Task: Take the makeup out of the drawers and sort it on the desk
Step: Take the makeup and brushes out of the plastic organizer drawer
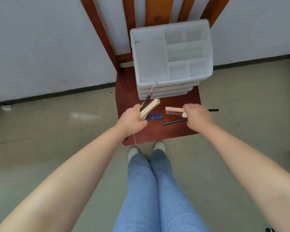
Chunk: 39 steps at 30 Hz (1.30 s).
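Your left hand (132, 118) curls round a glossy gold cylindrical tube (150, 108) and a thin black pencil with a clear cap (148, 96), both angled up toward the white plastic compartmented drawer organiser (172, 57). Your right hand (197, 117) is curled over a pale pink tube (173, 110), a cream rounded stick (184, 115) and a slim black pencil (174, 122), in front of the organiser on the red-brown wooden chair seat (157, 133). A flat dark blue packet (155, 117) lies on the seat between your hands. The organiser stands at the seat's rear.
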Each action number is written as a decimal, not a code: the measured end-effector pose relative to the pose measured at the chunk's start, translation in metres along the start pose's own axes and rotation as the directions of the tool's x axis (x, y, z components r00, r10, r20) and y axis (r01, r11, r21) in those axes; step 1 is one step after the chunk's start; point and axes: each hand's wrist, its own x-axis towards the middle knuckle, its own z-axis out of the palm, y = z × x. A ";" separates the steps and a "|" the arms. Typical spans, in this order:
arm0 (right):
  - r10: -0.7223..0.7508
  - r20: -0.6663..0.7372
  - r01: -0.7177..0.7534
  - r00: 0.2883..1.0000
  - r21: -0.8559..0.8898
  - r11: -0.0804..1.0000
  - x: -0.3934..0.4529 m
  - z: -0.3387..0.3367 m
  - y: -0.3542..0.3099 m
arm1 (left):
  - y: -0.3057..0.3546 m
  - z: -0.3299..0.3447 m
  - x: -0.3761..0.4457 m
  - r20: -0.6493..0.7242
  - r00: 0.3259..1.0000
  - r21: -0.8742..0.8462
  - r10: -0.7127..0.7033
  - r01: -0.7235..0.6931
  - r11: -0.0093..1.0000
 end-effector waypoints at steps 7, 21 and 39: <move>0.429 -0.041 -0.419 0.902 0.146 0.896 -0.114 -0.041 0.020 | 0.105 -0.007 -0.013 0.236 0.927 0.328 0.292 -0.359 0.874; 0.990 -0.022 -0.896 0.143 0.422 0.139 -0.466 -0.001 -0.095 | 0.245 0.143 -0.240 0.754 0.343 0.444 0.560 -0.895 -0.050; 0.619 0.300 -0.550 -0.726 0.287 -0.784 -0.929 0.186 -0.487 | 0.036 0.458 -0.840 0.794 -0.595 -0.444 -0.125 -0.429 -0.787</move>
